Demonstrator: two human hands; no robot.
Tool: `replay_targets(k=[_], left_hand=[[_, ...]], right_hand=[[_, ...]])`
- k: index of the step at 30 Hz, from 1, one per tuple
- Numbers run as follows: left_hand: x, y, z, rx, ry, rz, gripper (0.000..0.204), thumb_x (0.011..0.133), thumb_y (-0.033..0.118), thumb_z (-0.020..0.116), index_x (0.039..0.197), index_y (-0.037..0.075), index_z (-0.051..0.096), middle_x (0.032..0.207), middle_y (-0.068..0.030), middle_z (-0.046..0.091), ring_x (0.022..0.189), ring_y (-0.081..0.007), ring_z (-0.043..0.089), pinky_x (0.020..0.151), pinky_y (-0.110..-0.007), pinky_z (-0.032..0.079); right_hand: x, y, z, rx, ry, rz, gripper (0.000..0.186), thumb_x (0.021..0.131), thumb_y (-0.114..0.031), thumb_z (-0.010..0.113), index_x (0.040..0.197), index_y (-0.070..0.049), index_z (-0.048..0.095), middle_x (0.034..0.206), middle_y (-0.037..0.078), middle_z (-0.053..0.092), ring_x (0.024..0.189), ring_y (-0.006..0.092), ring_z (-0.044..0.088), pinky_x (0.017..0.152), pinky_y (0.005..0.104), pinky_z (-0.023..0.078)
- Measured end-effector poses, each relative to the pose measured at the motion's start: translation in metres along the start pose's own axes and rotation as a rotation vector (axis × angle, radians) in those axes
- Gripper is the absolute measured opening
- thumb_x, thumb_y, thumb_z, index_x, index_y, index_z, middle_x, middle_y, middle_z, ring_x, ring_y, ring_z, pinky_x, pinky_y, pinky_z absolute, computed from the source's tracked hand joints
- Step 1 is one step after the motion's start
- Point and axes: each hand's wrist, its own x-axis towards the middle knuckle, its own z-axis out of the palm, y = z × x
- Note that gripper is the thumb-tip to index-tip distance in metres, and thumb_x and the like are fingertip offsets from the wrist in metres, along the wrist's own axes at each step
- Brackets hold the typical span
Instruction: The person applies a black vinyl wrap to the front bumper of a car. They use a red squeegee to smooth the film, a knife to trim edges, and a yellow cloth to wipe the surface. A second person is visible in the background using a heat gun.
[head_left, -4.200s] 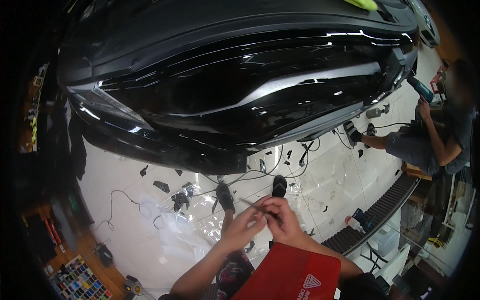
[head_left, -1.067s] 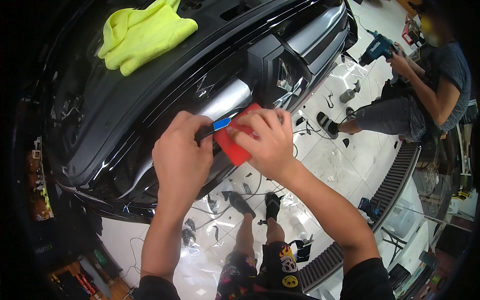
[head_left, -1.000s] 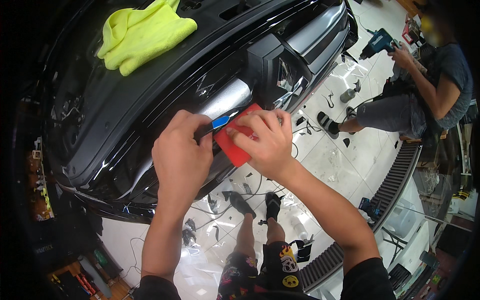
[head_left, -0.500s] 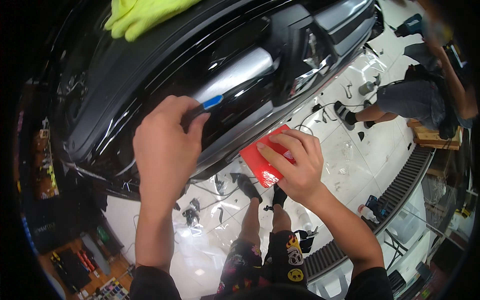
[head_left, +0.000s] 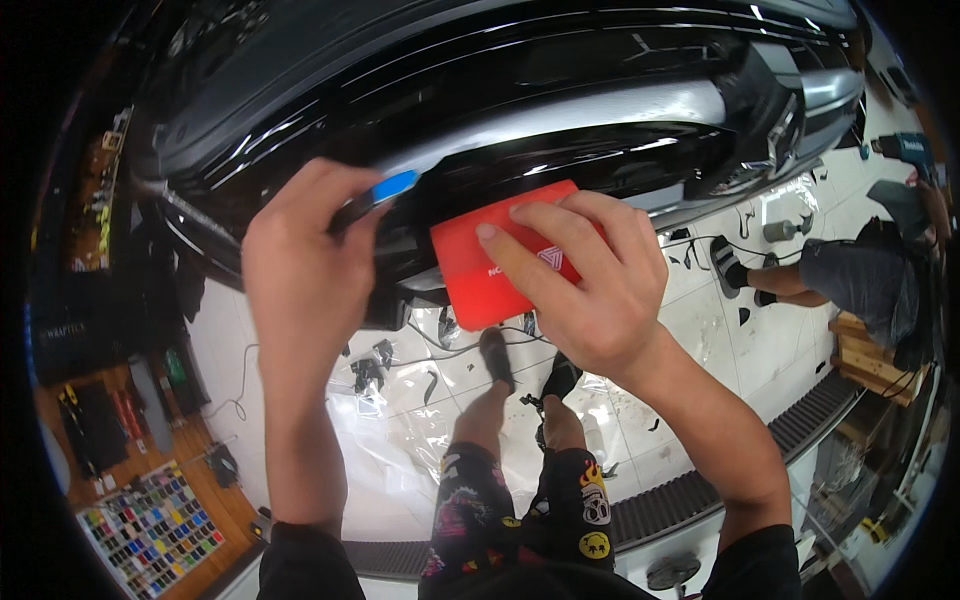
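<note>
Pinching a slim blue-tipped tool (head_left: 398, 187) between thumb and fingers, the left hand (head_left: 312, 240) is raised before the front of a glossy black car (head_left: 600, 85). The tool's dark body runs back into the grip, and its blue end points rightward, overlapping in view the lower edge of a silver strip (head_left: 600, 110) that curves across the car; whether it touches cannot be told. Just right of it, the right hand (head_left: 595, 285) grips a red card (head_left: 475, 255) with rounded corners, fingers laid across its face, the card tilted and overlapping the dark bodywork below the strip. Beneath the arms, dark scraps (head_left: 368, 374) and clear film lie on the pale tiled floor (head_left: 690, 375), with a cable (head_left: 465, 347) running among them. Over to the right, a co-worker in grey shorts (head_left: 860, 285) is partly in view near a teal heat gun (head_left: 903, 148), and a grey spray bottle (head_left: 780, 232) lies near that person's sandalled feet.
</note>
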Motion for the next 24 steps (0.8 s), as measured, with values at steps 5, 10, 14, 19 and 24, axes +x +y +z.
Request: replay_targets(k=[5,10,14,19,24], left_hand=[[-0.003,-0.008,0.0,-0.09,-0.034,-0.013,0.025,0.08,-0.017,0.068,0.1,-0.003,0.071,0.091,-0.0124,0.068,0.081,-0.0227,0.068,0.076,-0.03,0.052],[-0.001,-0.026,-0.002,-0.188,-0.071,0.097,0.027,0.078,-0.017,0.069,0.1,-0.001,0.073,0.09,-0.011,0.068,0.08,-0.0224,0.068,0.071,-0.03,0.051],[0.001,-0.034,-0.004,-0.198,-0.138,0.175,0.029,0.078,-0.015,0.071,0.102,0.001,0.074,0.091,-0.0103,0.068,0.076,-0.0248,0.068,0.067,-0.03,0.051],[-0.006,-0.05,-0.028,-0.013,-0.117,0.184,0.026,0.081,-0.01,0.071,0.103,0.004,0.074,0.094,-0.0087,0.068,0.079,-0.0293,0.069,0.068,-0.035,0.053],[-0.006,-0.073,-0.043,0.088,-0.122,0.26,0.021,0.083,-0.008,0.073,0.101,0.003,0.074,0.093,-0.0107,0.068,0.075,-0.0298,0.068,0.065,-0.035,0.051]], right_hand=[[0.004,-0.012,0.022,-0.115,-0.004,-0.043,0.034,0.074,-0.022,0.07,0.106,-0.016,0.078,0.109,0.002,0.068,0.1,0.0236,0.062,0.079,0.0382,0.041],[0.009,-0.02,0.035,-0.256,0.019,-0.029,0.032,0.072,-0.022,0.073,0.103,-0.02,0.079,0.107,-0.001,0.068,0.099,0.022,0.061,0.078,0.0401,0.037],[0.01,-0.028,0.042,-0.33,0.022,0.019,0.032,0.071,-0.019,0.074,0.102,-0.02,0.078,0.106,-0.001,0.068,0.097,0.0226,0.06,0.079,0.0402,0.037],[0.012,-0.038,0.039,-0.324,-0.03,0.052,0.039,0.066,-0.011,0.073,0.104,-0.019,0.078,0.107,-0.001,0.067,0.097,0.025,0.059,0.078,0.0402,0.039],[0.008,-0.056,0.047,-0.237,-0.008,0.038,0.044,0.065,-0.009,0.072,0.107,-0.017,0.078,0.11,0.001,0.067,0.101,0.0275,0.06,0.075,0.0393,0.042]])
